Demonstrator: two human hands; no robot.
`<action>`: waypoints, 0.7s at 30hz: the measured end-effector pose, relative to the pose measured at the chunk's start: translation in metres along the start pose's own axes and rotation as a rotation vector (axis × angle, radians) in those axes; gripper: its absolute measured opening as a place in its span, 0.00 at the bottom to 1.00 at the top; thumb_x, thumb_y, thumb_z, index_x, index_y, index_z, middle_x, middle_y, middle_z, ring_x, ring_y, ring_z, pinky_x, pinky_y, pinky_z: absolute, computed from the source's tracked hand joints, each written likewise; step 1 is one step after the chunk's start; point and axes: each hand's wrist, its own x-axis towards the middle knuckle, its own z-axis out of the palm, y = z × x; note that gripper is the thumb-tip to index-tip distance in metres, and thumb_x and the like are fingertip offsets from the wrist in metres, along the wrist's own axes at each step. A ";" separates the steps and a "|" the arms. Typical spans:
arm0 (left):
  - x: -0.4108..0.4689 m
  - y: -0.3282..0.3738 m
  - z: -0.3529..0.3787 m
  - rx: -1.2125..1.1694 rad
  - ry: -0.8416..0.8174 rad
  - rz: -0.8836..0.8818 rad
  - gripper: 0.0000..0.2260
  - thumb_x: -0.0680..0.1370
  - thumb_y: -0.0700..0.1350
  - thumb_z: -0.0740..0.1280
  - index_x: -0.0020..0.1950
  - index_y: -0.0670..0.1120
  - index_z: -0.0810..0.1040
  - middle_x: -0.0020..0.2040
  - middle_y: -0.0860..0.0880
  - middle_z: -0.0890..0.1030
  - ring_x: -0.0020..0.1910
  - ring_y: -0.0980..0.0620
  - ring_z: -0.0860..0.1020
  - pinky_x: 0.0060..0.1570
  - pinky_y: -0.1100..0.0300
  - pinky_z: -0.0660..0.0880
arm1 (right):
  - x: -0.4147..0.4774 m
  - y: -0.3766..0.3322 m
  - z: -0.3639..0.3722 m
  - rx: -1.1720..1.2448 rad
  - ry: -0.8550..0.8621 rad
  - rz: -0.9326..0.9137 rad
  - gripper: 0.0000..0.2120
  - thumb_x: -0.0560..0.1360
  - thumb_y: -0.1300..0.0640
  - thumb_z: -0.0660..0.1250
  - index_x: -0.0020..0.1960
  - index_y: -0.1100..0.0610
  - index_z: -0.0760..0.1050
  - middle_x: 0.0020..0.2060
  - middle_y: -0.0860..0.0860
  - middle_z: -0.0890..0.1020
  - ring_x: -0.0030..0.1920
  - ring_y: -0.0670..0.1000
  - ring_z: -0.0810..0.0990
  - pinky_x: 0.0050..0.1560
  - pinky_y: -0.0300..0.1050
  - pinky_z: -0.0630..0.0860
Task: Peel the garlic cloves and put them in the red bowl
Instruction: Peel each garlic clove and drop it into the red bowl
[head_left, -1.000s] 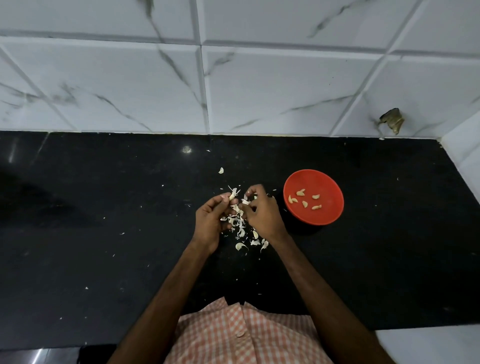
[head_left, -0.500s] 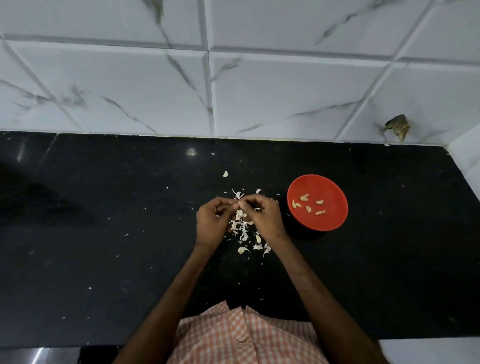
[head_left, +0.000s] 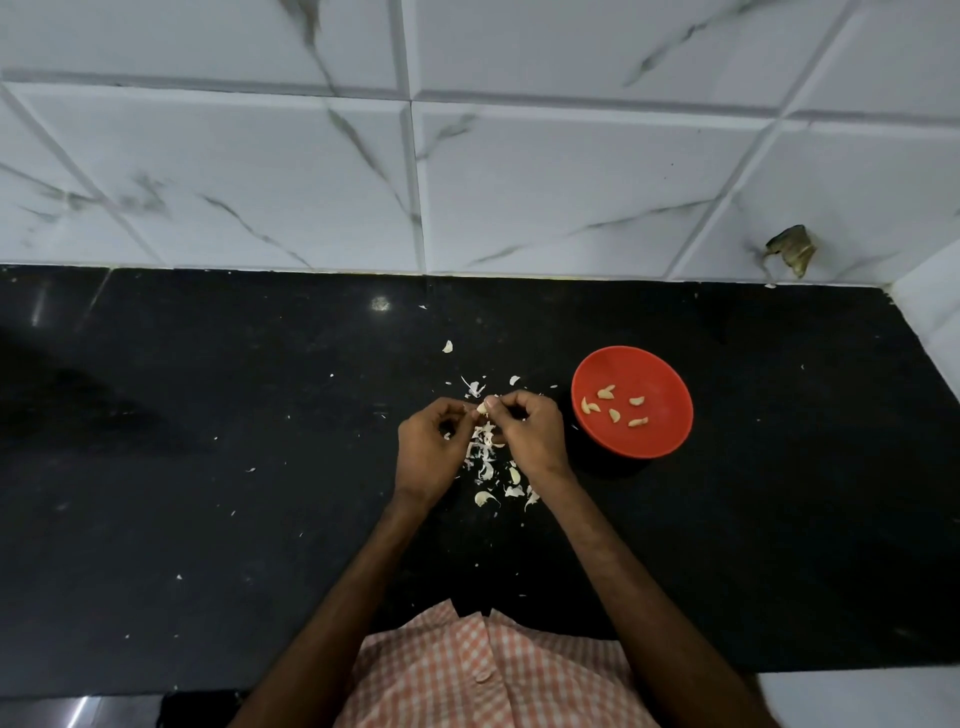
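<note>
Two bare hands meet over a glossy black stone counter (head_left: 208, 467), the left hand (head_left: 428, 452) and right hand (head_left: 532, 441) pinching one small pale garlic clove (head_left: 483, 408) between their fingertips. Directly beneath the grip lies a loose heap of papery white garlic skins (head_left: 488, 457), with curled flakes scattered beyond it. Just right of the grip sits a round, smooth red plastic bowl (head_left: 660, 374) holding six peeled, crescent-shaped cloves (head_left: 613, 414). Behind rises a white marble-veined tile wall (head_left: 519, 182).
</note>
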 end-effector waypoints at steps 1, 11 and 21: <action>0.000 0.000 0.000 0.017 -0.009 0.012 0.02 0.78 0.42 0.73 0.49 0.45 0.85 0.42 0.56 0.86 0.42 0.61 0.83 0.44 0.70 0.76 | 0.000 -0.001 0.000 -0.009 -0.002 0.001 0.07 0.78 0.55 0.72 0.44 0.57 0.84 0.38 0.50 0.86 0.41 0.52 0.86 0.44 0.57 0.84; -0.001 0.002 -0.001 0.127 -0.068 0.069 0.02 0.79 0.42 0.71 0.50 0.46 0.84 0.41 0.56 0.84 0.40 0.59 0.82 0.42 0.62 0.79 | -0.001 -0.007 0.002 -0.090 0.058 0.008 0.08 0.78 0.57 0.72 0.43 0.60 0.84 0.36 0.47 0.85 0.33 0.47 0.85 0.38 0.45 0.83; 0.002 0.006 0.003 0.280 -0.077 0.033 0.05 0.79 0.45 0.70 0.48 0.44 0.79 0.38 0.52 0.82 0.35 0.53 0.79 0.39 0.53 0.77 | 0.000 -0.005 0.005 -0.146 0.053 -0.018 0.06 0.77 0.57 0.74 0.43 0.58 0.83 0.36 0.49 0.85 0.38 0.49 0.86 0.44 0.55 0.85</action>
